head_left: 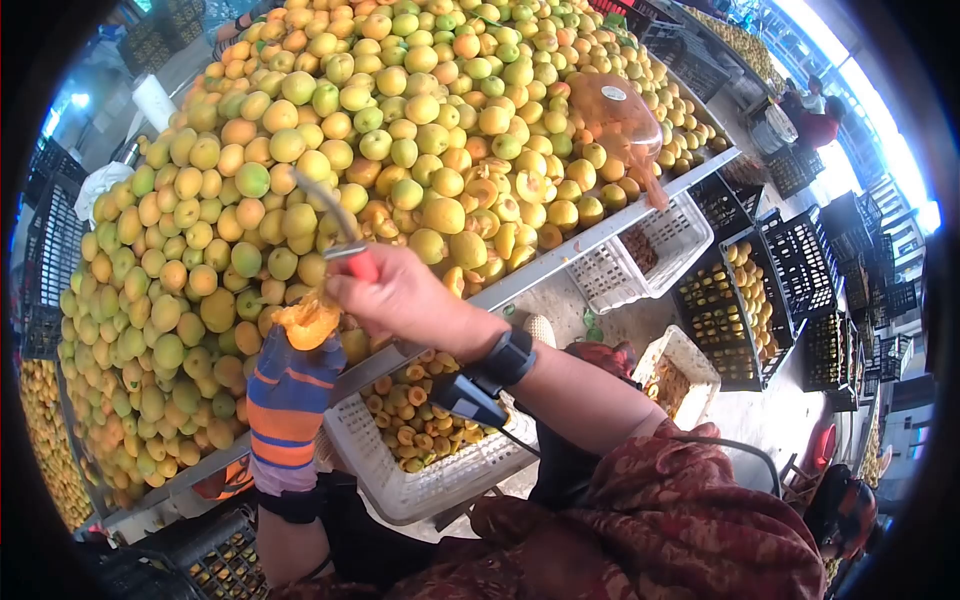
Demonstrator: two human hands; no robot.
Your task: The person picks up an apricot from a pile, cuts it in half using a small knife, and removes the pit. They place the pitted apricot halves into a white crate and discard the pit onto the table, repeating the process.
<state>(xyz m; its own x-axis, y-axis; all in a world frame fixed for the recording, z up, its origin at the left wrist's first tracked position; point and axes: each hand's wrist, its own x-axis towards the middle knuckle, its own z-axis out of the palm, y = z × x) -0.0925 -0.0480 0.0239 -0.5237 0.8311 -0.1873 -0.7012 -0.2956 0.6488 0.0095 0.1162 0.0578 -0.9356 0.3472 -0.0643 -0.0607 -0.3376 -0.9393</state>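
Observation:
My right hand (405, 290) is closed around the red handle of a knife (345, 225), whose curved blade points up and left over the fruit pile. Just below and left of it, my left hand (290, 375), in a striped blue and orange glove, grips an opened orange fruit (307, 322) with its flesh showing. Both hands are over the near edge of a table heaped with yellow, green and orange fruit (285, 145). Beneath the hands stands a white basket (410, 495) of cut fruit halves.
An orange-tinted plastic container (615, 115) lies on the pile at the right. The table's metal rim (600, 222) runs diagonally. A white crate (680, 245), another white basket (700, 390) and black crates (800, 260) stand beyond it. A person (818, 128) is at the upper right.

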